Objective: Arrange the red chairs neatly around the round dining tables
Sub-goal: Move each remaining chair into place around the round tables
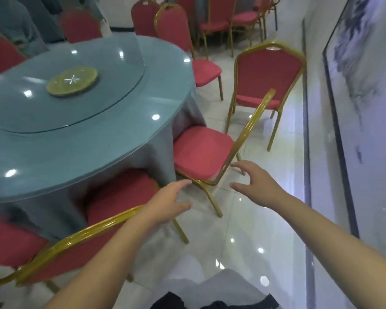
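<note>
1. Hands: my left hand (167,201) and right hand (255,184) are both out in front, fingers spread and loose, gripping nothing.
2. L hand hovers above the back corner of the nearest chair (112,221), beside its gold top rail; contact w/ the rail can't be confirmed.
3. R hand is just beside the lower rear frame of the second chair (202,150); fingertips near the gold tube, not closed on it.
4. Second chair: seat toward the round table (80,139), front edge at the tablecloth, backrest seen edge-on and leaning away from the table.
5. Nearest chair: seat tucked under the cloth's edge, backrest toward me.
6. Third chair (267,79) stands apart from the table, near the wall (366,130) on the right, seat facing me.
7. Fourth chair (183,45) sits at the table's far right edge; more red chairs around the far side and in the background, blurred.
8. Table: grey-blue cloth, glass turntable (76,85) w/ a yellowish disc (71,80) at centre.
9. Floor (243,230): glossy pale tile, light reflections.
</note>
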`<act>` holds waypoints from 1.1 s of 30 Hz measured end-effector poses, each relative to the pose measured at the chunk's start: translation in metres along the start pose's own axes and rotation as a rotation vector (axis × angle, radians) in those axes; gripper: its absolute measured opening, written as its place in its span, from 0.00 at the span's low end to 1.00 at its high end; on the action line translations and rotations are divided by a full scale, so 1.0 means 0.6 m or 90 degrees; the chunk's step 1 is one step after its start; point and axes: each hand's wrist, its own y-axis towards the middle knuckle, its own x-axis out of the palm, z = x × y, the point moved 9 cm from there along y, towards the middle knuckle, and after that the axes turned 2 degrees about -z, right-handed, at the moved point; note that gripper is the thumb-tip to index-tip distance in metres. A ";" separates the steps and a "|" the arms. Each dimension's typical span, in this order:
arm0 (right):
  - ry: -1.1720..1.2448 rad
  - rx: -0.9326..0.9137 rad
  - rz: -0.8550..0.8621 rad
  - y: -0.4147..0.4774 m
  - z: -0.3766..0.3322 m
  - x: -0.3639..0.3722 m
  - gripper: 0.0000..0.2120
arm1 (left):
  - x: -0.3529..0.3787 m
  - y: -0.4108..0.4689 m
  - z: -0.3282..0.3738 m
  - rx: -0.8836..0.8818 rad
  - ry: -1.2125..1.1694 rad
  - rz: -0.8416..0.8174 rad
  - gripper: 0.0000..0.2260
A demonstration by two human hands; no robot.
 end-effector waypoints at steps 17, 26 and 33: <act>-0.145 0.073 -0.017 0.324 0.231 -0.340 0.38 | 0.092 0.559 0.282 0.031 -0.263 -0.194 0.27; -0.427 -0.033 -0.276 0.543 0.287 -0.348 0.38 | 0.116 0.645 0.275 -0.045 -0.283 -0.405 0.46; -0.489 -0.352 -0.515 0.623 0.275 -0.290 0.22 | 0.120 0.578 0.200 -0.194 -0.256 -0.382 0.46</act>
